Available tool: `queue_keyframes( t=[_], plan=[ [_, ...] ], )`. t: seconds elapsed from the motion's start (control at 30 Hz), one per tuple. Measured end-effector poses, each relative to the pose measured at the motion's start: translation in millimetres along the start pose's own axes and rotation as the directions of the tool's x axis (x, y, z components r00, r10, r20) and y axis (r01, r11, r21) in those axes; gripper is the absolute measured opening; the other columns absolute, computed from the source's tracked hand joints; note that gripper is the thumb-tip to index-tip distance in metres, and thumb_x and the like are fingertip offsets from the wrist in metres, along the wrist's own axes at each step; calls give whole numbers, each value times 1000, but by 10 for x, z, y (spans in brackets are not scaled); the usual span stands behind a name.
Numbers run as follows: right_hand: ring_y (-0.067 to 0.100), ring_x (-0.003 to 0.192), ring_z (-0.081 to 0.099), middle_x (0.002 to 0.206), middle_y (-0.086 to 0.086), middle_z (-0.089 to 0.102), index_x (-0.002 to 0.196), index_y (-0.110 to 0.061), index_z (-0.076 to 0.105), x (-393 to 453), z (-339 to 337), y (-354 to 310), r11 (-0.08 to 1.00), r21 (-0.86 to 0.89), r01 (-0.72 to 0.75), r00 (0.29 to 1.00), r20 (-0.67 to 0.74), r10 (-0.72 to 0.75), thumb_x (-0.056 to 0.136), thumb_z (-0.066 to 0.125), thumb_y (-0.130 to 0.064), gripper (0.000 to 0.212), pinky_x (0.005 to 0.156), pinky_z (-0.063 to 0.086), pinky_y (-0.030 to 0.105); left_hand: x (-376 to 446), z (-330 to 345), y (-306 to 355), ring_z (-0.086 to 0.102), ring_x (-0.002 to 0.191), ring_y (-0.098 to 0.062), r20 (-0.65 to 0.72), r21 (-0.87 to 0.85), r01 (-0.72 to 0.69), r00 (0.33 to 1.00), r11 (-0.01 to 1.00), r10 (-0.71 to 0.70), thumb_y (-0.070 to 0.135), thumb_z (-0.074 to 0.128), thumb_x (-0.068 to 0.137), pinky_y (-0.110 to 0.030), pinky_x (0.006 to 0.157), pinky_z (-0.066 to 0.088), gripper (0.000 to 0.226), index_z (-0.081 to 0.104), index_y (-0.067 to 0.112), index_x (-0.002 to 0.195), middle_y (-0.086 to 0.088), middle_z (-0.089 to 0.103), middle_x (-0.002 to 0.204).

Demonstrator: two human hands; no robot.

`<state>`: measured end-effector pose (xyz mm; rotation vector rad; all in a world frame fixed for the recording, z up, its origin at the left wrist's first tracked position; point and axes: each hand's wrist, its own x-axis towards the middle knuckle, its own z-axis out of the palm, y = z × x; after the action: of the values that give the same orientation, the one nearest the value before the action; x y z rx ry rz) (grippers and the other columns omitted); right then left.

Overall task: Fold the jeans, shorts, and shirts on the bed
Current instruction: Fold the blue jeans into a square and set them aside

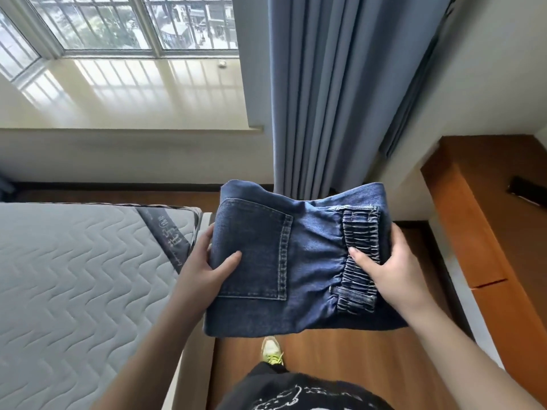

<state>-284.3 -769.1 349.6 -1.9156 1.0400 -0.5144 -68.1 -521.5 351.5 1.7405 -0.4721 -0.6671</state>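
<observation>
A folded pair of dark blue jeans is held flat in the air over the wooden floor, just right of the bed. A back pocket faces up on its left half and the gathered elastic waistband lies on its right. My left hand grips the left edge, thumb on the pocket. My right hand grips the right edge, thumb pressed on the waistband. The bed is a bare grey quilted mattress at the left; no other clothes show on it.
A blue curtain hangs straight ahead beside a wide window sill. An orange-brown wooden cabinet runs along the right wall, with a dark object on top. My shoe stands on the wooden floor below the jeans.
</observation>
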Motion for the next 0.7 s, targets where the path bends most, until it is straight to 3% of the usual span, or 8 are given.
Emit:
queue_keyframes(
  t=[0.07,0.2,0.33,0.43,0.57,0.7],
  plan=[
    [-13,89,57,109,-21,64,132,-30,50,200,100,-104,1000,-9,3,1000,-8,-3,75,82,-36,66,71,36,-5,241,-96,30,68,105,-11,30,-1,6,1000,1000,-6,43,73,77,-37,85,58,61,47,48,132,12,68,118],
    [-24,88,54,106,-26,64,131,-33,49,537,245,-253,1000,-14,3,1000,10,-3,76,79,-41,64,69,37,-2,680,-205,119,66,106,-8,15,44,-8,1000,999,7,42,69,78,-37,88,56,55,48,49,129,15,67,117],
    [-4,97,63,106,-25,65,131,-32,50,958,314,-310,1000,-11,10,1000,20,-10,76,79,-40,63,76,41,9,1071,-163,201,64,104,3,-12,43,-10,1000,999,11,39,67,79,-22,83,50,53,46,62,122,25,65,116],
    [-1,98,63,112,-20,67,132,-32,49,1387,361,-321,1000,0,13,999,44,-13,76,79,-41,64,79,44,18,1380,-86,240,66,102,-1,-28,19,20,999,1000,-19,37,67,79,-29,85,52,53,47,58,124,22,67,115],
    [-18,97,58,107,-33,65,127,-38,49,1987,483,-303,999,49,20,996,91,-24,77,79,-39,59,76,39,2,1836,-57,299,68,103,-9,-58,-11,50,997,999,-51,34,69,79,-37,88,54,55,49,50,127,12,70,114],
    [-3,96,63,106,-25,65,130,-33,48,2667,643,-353,998,62,30,988,151,-39,77,79,-37,61,79,43,14,2302,14,417,69,101,-12,-173,-31,61,983,998,-66,32,71,78,-37,87,55,56,52,47,128,7,72,111]
  ],
)
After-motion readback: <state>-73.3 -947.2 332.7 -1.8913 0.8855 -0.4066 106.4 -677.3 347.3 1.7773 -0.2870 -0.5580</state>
